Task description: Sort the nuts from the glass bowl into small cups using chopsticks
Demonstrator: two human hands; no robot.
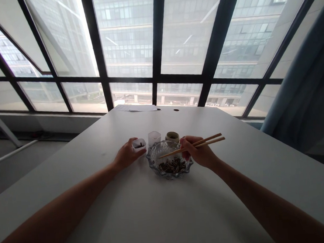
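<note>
My left hand (127, 153) is wrapped round a small white cup (139, 148) with a few dark pieces inside. In my right hand (196, 150) is a pair of wooden chopsticks (207, 140), their tips over the left part of a scalloped glass bowl (170, 175). Nothing can be made out between the tips. Dark, striped seed-like pieces (173, 166) lie at the bottom of the bowl. Behind it stand a translucent white cup (154, 137) and a small greenish-yellow cup (172, 136), the latter just left of my right fingers.
The objects stand on a long white table (124, 213). Papers (137, 108) lie at its far end, near two dark round holes. Large windows rise beyond it, a blue curtain (298, 86) hangs at the right, and a white metal frame (1, 125) stands at the left.
</note>
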